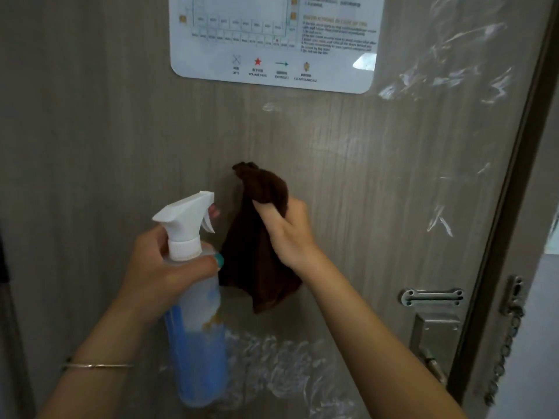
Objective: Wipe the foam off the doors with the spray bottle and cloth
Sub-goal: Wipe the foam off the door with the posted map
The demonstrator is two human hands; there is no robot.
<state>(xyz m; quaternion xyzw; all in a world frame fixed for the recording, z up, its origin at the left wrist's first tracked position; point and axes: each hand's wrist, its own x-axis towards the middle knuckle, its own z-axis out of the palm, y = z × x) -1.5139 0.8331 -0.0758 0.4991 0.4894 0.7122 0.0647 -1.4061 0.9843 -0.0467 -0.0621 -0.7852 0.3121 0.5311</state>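
While white foam streaks (447, 55) remain on the grey wood-grain door (106, 131), the dark brown cloth (260, 237) is bunched in the right hand (287, 228), its grip closed round the upper folds, apparently for wiping. A clear plastic spray bottle of blue liquid (193, 297) is held upright at its neck by the left hand (163, 267), nozzle aimed doorward. More foam is seen below the cloth.
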